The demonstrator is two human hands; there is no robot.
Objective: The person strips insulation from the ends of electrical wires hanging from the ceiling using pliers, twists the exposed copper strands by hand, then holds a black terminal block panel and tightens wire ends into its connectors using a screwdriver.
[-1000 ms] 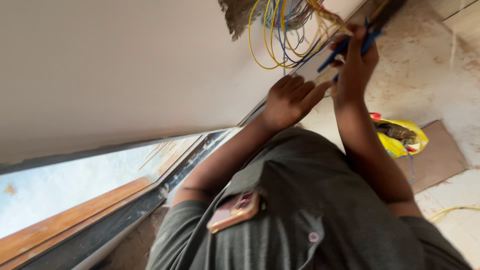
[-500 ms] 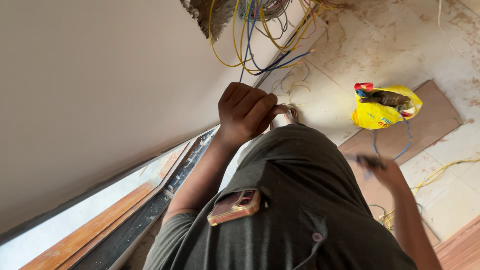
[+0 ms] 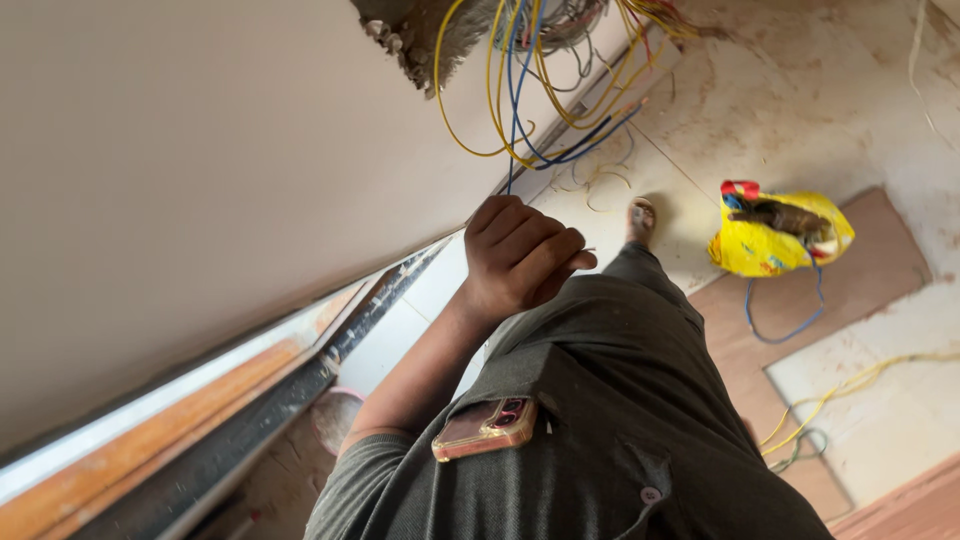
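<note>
My left hand (image 3: 520, 255) is clenched in a fist in front of the white wall (image 3: 200, 150), just below a rough hole (image 3: 415, 35). A bundle of yellow and blue wires (image 3: 530, 90) hangs out of that hole. One blue wire (image 3: 513, 150) drops straight down into the top of the fist, and a thin wire end pokes out on its right side. My right hand is out of the picture. A phone in a pink case (image 3: 487, 428) sits in the chest pocket of my grey shirt.
A yellow bag (image 3: 775, 235) with tools lies on the dusty floor beside a brown board (image 3: 880, 265). A blue wire loop (image 3: 790, 325) and yellow cable (image 3: 850, 385) trail nearby. My foot (image 3: 640, 218) stands by the wall. A wood-trimmed window frame (image 3: 200, 410) runs at lower left.
Both hands were up at the wires a second ago, the right one holding a blue tool. The right hand dropped and left the view; the left fist came down lower.
</note>
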